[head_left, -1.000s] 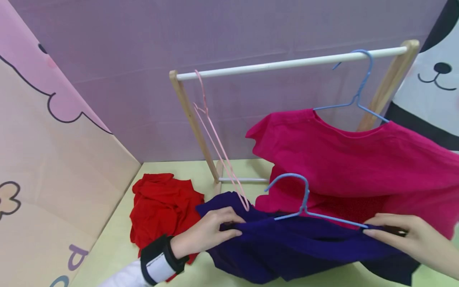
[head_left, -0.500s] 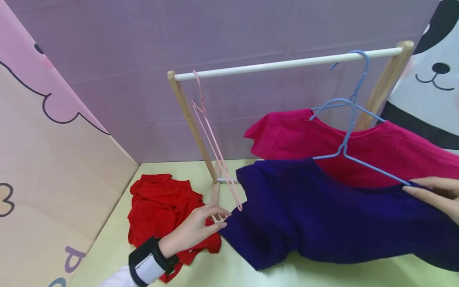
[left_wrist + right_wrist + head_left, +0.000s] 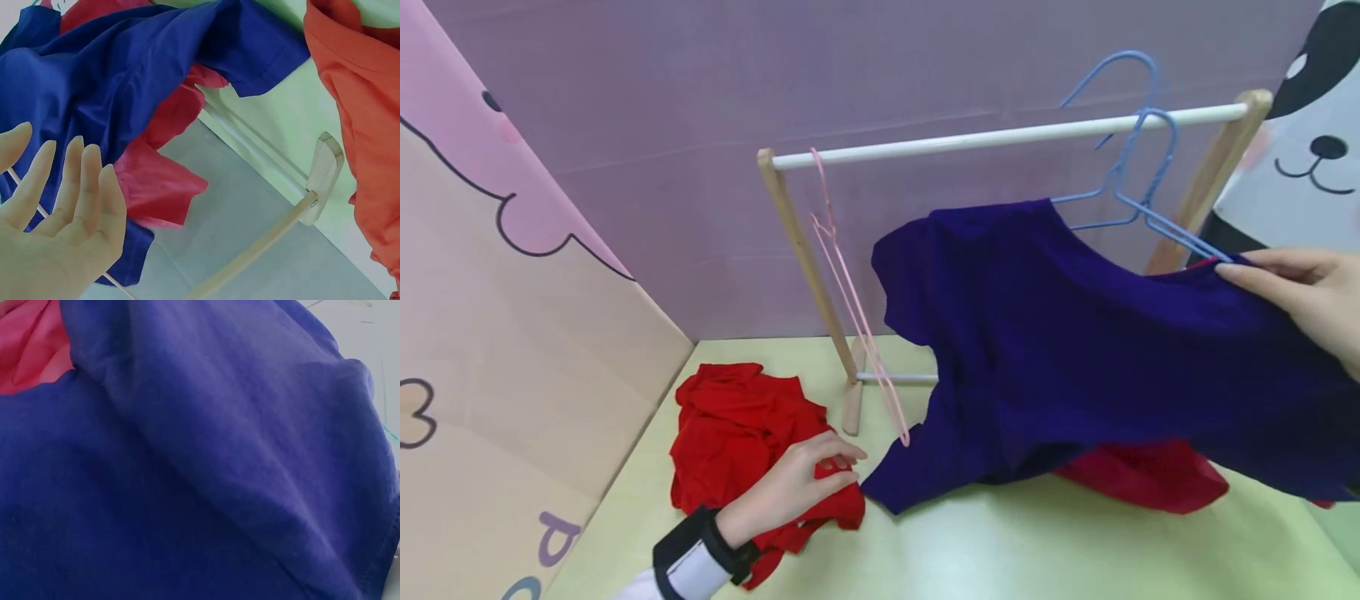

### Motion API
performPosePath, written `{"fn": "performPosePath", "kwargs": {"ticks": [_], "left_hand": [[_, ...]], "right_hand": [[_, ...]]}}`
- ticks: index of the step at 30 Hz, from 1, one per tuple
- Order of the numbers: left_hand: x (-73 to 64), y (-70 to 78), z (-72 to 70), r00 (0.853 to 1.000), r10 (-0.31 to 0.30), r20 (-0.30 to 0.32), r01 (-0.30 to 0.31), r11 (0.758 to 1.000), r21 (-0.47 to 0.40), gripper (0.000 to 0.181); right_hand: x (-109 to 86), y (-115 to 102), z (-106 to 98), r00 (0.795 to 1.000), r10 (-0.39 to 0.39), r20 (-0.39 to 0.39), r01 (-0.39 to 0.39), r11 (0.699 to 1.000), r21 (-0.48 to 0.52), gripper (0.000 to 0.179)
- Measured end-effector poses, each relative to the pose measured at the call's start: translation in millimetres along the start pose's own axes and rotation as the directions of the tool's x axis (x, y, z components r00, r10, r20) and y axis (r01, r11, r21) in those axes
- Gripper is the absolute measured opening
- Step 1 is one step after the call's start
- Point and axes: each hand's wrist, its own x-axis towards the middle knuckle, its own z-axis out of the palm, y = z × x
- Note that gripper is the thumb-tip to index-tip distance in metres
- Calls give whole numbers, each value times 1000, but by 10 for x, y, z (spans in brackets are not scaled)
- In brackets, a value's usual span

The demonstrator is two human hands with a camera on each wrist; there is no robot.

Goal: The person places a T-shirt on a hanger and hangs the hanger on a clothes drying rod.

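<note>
My right hand (image 3: 1311,292) pinches the right shoulder of a dark blue T-shirt (image 3: 1075,350) together with the arm of the light blue clothes hanger (image 3: 1093,197) inside it. That hanger's hook stands above the rail; whether it touches the rail I cannot tell. Behind it, a second blue hanger (image 3: 1167,150) hangs on the rail with a pink T-shirt (image 3: 1157,475), mostly covered by the blue one. Below the blue sleeve, my left hand (image 3: 797,483) holds nothing, fingers loosely bent, in front of a crumpled red garment (image 3: 737,425). Blue cloth (image 3: 206,456) fills most of the right wrist view.
A small clothes rack with a white rail (image 3: 970,142) and wooden posts (image 3: 805,258) stands by the back wall. At its left end hangs a bare pink hanger (image 3: 857,308), its lower end near the blue T-shirt. A pale green tabletop (image 3: 1000,542) lies underneath.
My right hand has lifted the blue T-shirt and its hanger up to the rail, in front of the pink one. My left hand has let go of the shirt and moved down and left.
</note>
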Motion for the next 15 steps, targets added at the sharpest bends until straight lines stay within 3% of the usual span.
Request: {"fn": "performPosePath", "kwargs": {"ticks": [5, 8, 11, 15], "left_hand": [[-16, -26, -11, 1000, -15, 8, 15, 1000, 5, 22], [-23, -43, -8, 1000, -19, 12, 18, 1000, 8, 21], [-32, -53, -9, 1000, -19, 13, 19, 1000, 5, 20], [-39, -51, -14, 1000, -27, 14, 27, 1000, -4, 20]], "right_hand": [[46, -58, 68, 1000, 21, 21, -16, 976, -219, 11], [46, -53, 113, 1000, 4, 23, 1, 977, -214, 15], [39, -36, 150, 999, 10, 36, -2, 975, -222, 6], [31, -21, 182, 998, 31, 48, -19, 973, -231, 18]]}}
